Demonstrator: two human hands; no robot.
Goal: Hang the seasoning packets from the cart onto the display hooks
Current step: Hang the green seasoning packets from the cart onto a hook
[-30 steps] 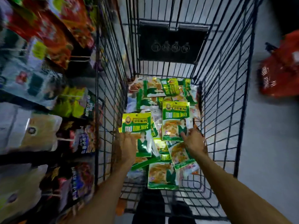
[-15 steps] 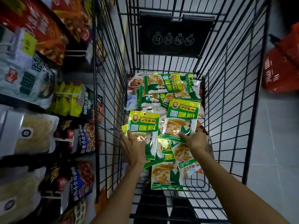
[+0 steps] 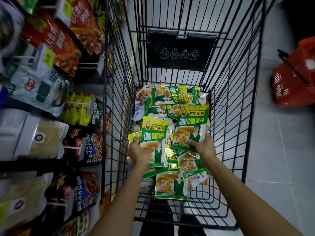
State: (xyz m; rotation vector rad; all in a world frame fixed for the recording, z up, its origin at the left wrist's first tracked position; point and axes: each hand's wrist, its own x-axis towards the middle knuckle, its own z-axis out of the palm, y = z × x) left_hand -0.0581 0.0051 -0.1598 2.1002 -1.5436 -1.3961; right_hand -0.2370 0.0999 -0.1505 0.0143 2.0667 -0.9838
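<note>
Our left grip (image 3: 139,153) clasps the left packet (image 3: 154,133) and our right grip (image 3: 203,147) the right packet (image 3: 190,126). Both have risen a little above the pile (image 3: 169,186) in the cart (image 3: 117,126) since a moment ago.

Black wire cart (image 3: 180,41) stands on grey tiled floor (image 3: 281,159). On cart bottom: loose heap of green-and-yellow seasoning packets (image 3: 170,183), overlapping, running from 12 o'clock toward 6; bare wire at 6. Red basket (image 3: 293,79) on floor, 2 o'clock of cart.
</note>
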